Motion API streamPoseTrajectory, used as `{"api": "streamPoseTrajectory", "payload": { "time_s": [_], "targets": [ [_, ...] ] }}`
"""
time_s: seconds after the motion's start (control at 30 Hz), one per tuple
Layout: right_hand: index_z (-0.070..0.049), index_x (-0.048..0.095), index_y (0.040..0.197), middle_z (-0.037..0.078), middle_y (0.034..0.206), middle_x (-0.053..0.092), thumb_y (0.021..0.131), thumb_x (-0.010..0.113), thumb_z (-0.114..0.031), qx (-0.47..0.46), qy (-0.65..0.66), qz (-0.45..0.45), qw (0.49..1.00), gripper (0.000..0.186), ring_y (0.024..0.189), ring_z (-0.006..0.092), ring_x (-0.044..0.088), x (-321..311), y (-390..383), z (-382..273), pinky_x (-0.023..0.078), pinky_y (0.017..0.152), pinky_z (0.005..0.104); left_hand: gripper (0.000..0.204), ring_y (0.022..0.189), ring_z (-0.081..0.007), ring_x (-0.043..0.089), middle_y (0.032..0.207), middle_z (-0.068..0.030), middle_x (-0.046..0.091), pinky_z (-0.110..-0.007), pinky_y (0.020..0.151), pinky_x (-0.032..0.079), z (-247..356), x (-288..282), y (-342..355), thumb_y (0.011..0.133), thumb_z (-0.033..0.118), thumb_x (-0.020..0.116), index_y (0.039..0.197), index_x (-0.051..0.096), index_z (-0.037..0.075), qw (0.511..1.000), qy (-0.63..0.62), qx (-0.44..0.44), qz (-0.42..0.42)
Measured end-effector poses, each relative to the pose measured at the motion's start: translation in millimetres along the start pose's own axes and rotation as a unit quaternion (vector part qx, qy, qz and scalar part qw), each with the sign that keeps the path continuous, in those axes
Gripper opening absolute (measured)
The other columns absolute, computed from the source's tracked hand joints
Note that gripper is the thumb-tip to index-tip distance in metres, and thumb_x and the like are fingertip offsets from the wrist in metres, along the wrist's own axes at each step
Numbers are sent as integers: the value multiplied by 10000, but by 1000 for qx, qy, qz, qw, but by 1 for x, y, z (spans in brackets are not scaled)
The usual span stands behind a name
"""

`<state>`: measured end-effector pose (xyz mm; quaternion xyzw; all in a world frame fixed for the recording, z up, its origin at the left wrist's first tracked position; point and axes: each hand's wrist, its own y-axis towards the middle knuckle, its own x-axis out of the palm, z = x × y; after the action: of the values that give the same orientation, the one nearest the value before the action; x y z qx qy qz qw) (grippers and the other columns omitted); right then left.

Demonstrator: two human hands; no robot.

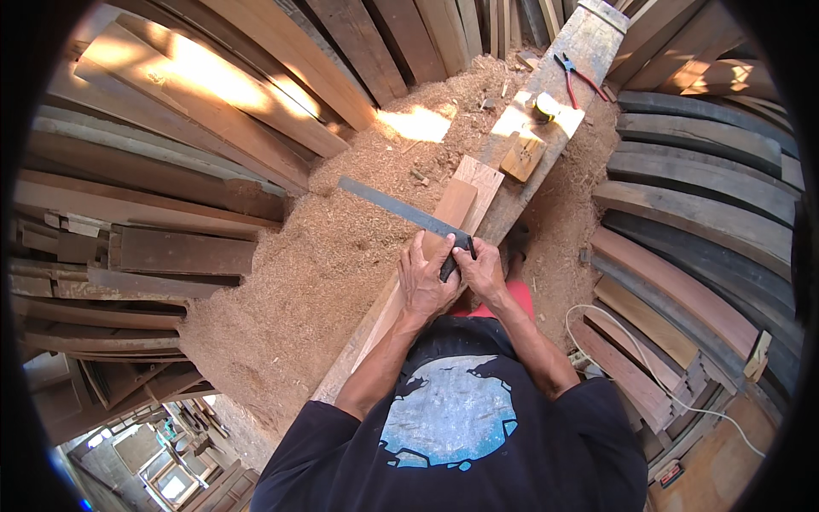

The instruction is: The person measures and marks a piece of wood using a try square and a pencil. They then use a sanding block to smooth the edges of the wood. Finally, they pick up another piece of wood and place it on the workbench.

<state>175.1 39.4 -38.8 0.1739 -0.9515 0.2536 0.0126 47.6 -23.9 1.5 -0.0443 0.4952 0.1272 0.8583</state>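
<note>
A try square with a long grey metal blade and a black handle lies across a reddish-brown board. My left hand is closed on the square, its thumb and fingers against the blade near the handle. Right beside it, my right hand has its fingertips pinched at the handle end of the blade. A small dark piece shows at those fingertips; whether it belongs to the square or is separate, I cannot tell. Beneath the brown board runs a longer, paler board.
On the weathered bench plank lie red-handled pliers, a yellow-and-black tape measure and a wooden block. Sawdust covers the ground. Stacked planks stand on both sides. A white cable loops at right.
</note>
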Motion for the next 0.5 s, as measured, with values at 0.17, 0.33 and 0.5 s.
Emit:
{"api": "streamPoseTrajectory", "payload": {
  "time_s": [0.17,0.33,0.5],
  "targets": [
    [41,714,1001,-11,821,675,970,664,-92,-1,-2,1,1000,145,724,54,583,1,-2,-9,497,636,260,689,1174,-435,516,1450,-269,464,-510,1007,436,4,-4,2,768,242,803,1431,624,299,1000,16,5,5],
    [40,711,1001,-13,824,673,973,658,-80,8,9,0,1000,134,716,54,584,2,-3,-14,499,629,256,679,1164,-436,518,1448,-269,464,-513,1005,437,4,-3,2,771,259,800,1426,627,300,1000,25,5,7],
    [44,706,1007,-18,826,668,972,652,-68,19,17,-9,1000,130,722,49,581,2,-3,-16,499,630,250,674,1152,-436,520,1442,-274,466,-513,989,443,5,-4,2,775,262,797,1426,624,296,999,30,7,7]
  ]
}}
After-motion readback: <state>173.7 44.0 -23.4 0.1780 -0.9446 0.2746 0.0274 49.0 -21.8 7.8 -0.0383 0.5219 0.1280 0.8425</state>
